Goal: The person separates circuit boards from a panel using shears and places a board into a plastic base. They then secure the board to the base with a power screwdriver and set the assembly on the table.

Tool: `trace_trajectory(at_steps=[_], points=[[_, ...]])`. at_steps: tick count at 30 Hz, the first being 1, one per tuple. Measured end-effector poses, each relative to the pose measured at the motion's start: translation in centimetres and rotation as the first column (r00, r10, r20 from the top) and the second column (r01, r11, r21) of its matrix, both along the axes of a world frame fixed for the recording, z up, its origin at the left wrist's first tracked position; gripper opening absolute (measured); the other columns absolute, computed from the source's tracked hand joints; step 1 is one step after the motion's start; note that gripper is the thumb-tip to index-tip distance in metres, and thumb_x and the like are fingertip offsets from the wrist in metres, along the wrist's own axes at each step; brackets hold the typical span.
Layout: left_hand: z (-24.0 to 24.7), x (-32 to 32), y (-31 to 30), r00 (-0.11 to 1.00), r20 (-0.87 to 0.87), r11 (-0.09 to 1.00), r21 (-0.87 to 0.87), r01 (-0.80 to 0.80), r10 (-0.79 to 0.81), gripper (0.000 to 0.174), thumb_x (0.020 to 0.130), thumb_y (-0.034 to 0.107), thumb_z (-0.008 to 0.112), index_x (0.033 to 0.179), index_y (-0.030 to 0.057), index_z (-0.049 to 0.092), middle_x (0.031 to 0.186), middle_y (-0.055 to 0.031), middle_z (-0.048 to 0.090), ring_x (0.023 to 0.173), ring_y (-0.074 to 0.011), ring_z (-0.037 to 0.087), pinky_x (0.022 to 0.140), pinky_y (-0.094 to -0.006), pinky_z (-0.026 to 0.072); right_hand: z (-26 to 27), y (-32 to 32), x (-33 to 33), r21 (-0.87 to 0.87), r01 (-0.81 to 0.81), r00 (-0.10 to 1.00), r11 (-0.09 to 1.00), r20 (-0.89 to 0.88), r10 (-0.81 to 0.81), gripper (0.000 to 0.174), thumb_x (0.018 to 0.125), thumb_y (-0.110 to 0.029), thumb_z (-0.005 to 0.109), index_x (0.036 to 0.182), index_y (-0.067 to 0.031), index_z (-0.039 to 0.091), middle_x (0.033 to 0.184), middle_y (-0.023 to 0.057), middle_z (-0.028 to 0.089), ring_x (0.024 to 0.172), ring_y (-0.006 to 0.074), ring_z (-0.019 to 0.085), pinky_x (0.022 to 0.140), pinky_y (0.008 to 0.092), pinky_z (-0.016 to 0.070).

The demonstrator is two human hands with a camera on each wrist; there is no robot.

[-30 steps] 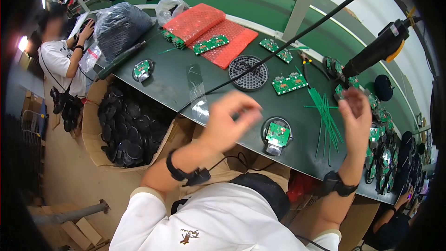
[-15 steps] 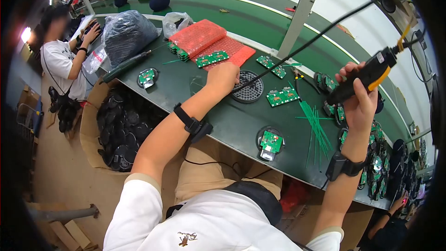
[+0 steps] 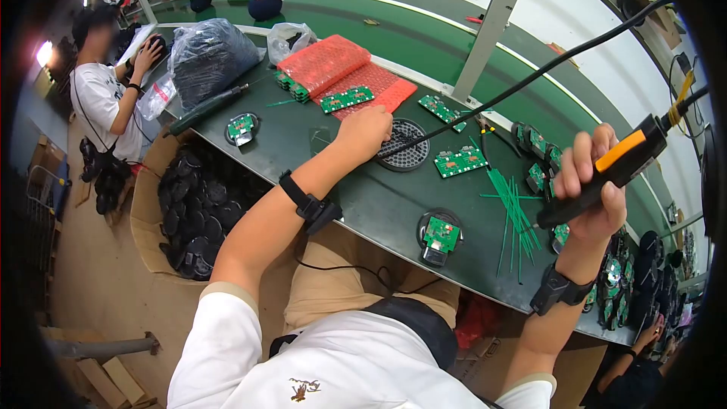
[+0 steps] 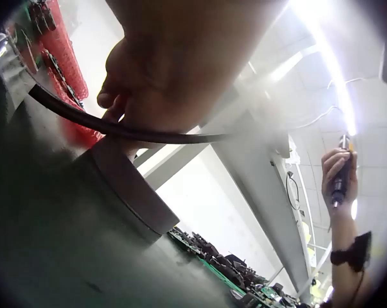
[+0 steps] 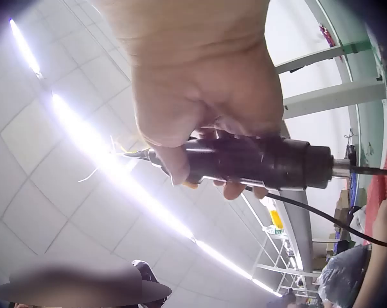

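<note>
In the head view, my left hand [image 3: 365,132] is at the left side of a round, gridded dish [image 3: 413,156] holding small black pieces. Its fingers bend down there; whether they pinch a piece is hidden. The left wrist view has that hand [image 4: 174,70] over the dish's wall [image 4: 132,186]. My right hand [image 3: 591,182] grips a black and orange power screwdriver [image 3: 564,207] above the table's right part, tip pointing down-left. The right wrist view shows fingers wrapped around the screwdriver [image 5: 264,163]. A green circuit board [image 3: 441,233] lies on a black round housing near the front edge.
Green sticks [image 3: 515,216] and pliers [image 3: 496,135] lie right of the dish. Behind it are boards [image 3: 347,99] and red bubble wrap [image 3: 326,60]. A dark cable [image 3: 530,76] crosses above. Boards on housings crowd the right; a box of black discs [image 3: 201,212] stands below left.
My left hand has moved away from my body to the dish. My right hand has taken hold of the hanging screwdriver and, over the last half second, tilted it and brought it lower.
</note>
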State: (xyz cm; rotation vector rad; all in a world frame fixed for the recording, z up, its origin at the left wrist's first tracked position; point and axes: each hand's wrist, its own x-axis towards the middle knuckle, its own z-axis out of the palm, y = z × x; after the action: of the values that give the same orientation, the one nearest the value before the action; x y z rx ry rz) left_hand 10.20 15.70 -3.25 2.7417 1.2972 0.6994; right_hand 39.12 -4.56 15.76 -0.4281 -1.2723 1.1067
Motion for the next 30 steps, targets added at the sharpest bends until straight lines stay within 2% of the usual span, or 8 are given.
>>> trace_trajectory(at_steps=[1, 2, 6, 11, 12, 17, 21, 30], points=[[0.0, -0.1, 0.0, 0.999, 0.034, 0.999, -0.050, 0.012, -0.010, 0.012, 0.081, 0.015, 0.076, 0.086, 0.0073, 0.067, 0.092, -0.0108, 0.065, 0.094, -0.0326, 0.065, 0.079, -0.0454, 0.0528, 0.2, 0.0, 0.4, -0.005, -0.116, 0.992, 0.993, 0.046, 0.117, 0.049, 0.086, -0.018, 0.067, 0.123, 0.0002, 0.040, 0.077, 0.0065, 0.053, 0.058, 0.0128, 0.055, 0.049, 0.0255, 0.0479], [0.0, -0.2, 0.1, 0.997, 0.069, 0.995, -0.100, 0.025, -0.018, 0.012, 0.081, 0.015, 0.075, 0.086, 0.0070, 0.067, 0.091, -0.0111, 0.065, 0.094, -0.0324, 0.065, 0.080, -0.0454, 0.0523, 0.0, -0.1, 0.1, -0.018, -0.047, 0.999, 0.999, 0.009, 0.047, 0.048, 0.084, -0.017, 0.067, 0.121, 0.0004, 0.041, 0.063, 0.0014, 0.049, 0.043, 0.0089, 0.043, 0.040, 0.0242, 0.0388], [0.7, -0.3, -0.1, 0.985, 0.173, 0.994, -0.109, 0.007, 0.012, 0.009, 0.082, 0.009, 0.074, 0.085, 0.0048, 0.067, 0.087, -0.0119, 0.069, 0.089, -0.0341, 0.067, 0.076, -0.0438, 0.0526, -0.7, -0.9, -1.5, -0.077, 0.048, 0.997, 0.996, 0.067, -0.043, 0.043, 0.085, -0.017, 0.067, 0.118, 0.0023, 0.048, 0.063, 0.0002, 0.048, 0.046, 0.0084, 0.043, 0.043, 0.0242, 0.0383], [4.1, -1.7, -3.1, 0.839, 0.543, 0.988, -0.143, 0.056, 0.031, 0.011, 0.082, 0.003, 0.076, 0.087, 0.0008, 0.066, 0.079, -0.0089, 0.071, 0.069, -0.0214, 0.066, 0.065, -0.0327, 0.0515, -2.3, -1.9, -3.1, -0.119, 0.194, 0.980, 0.974, 0.072, -0.187, 0.039, 0.089, -0.017, 0.068, 0.118, 0.0037, 0.052, 0.063, 0.0012, 0.047, 0.048, 0.0099, 0.044, 0.048, 0.0259, 0.0395], [4.7, -2.1, -4.5, 0.823, 0.567, 0.983, -0.170, 0.067, 0.042, 0.012, 0.082, 0.003, 0.077, 0.089, 0.0005, 0.068, 0.079, -0.0064, 0.070, 0.071, -0.0137, 0.064, 0.066, -0.0288, 0.0507, -2.9, -2.0, -3.3, -0.122, 0.253, 0.967, 0.960, 0.067, -0.246, 0.037, 0.090, -0.018, 0.067, 0.116, 0.0040, 0.053, 0.063, 0.0014, 0.047, 0.048, 0.0100, 0.044, 0.048, 0.0261, 0.0392], [5.5, -1.8, -12.7, 0.774, 0.631, 0.890, -0.316, 0.328, -0.061, 0.009, 0.083, 0.001, 0.074, 0.092, -0.0004, 0.070, 0.086, -0.0059, 0.072, 0.076, -0.0125, 0.065, 0.072, -0.0277, 0.0526, -5.6, -1.7, -4.6, -0.181, 0.395, 0.917, 0.901, 0.021, -0.398, 0.019, 0.095, -0.014, 0.064, 0.106, 0.0005, 0.056, 0.060, 0.0017, 0.048, 0.047, 0.0106, 0.043, 0.047, 0.0270, 0.0389], [2.4, 1.4, -15.5, 0.705, 0.708, 0.708, -0.518, 0.480, 0.039, 0.010, 0.089, 0.000, 0.071, 0.099, -0.0016, 0.070, 0.089, -0.0075, 0.074, 0.081, -0.0141, 0.070, 0.075, -0.0286, 0.0559, -6.8, -0.7, -6.8, -0.149, 0.416, 0.907, 0.897, 0.002, -0.421, 0.013, 0.094, -0.008, 0.066, 0.098, -0.0014, 0.055, 0.059, 0.0020, 0.048, 0.046, 0.0107, 0.044, 0.044, 0.0278, 0.0377], [0.1, 3.8, -16.7, 0.651, 0.752, 0.647, -0.546, 0.533, 0.099, 0.015, 0.087, -0.001, 0.073, 0.102, -0.0003, 0.074, 0.091, -0.0070, 0.074, 0.083, -0.0124, 0.069, 0.075, -0.0280, 0.0553, -7.6, 0.5, -9.3, -0.114, 0.414, 0.902, 0.903, -0.084, -0.424, 0.018, 0.094, -0.006, 0.068, 0.105, 0.0031, 0.058, 0.062, 0.0027, 0.051, 0.047, 0.0102, 0.046, 0.044, 0.0262, 0.0378]])
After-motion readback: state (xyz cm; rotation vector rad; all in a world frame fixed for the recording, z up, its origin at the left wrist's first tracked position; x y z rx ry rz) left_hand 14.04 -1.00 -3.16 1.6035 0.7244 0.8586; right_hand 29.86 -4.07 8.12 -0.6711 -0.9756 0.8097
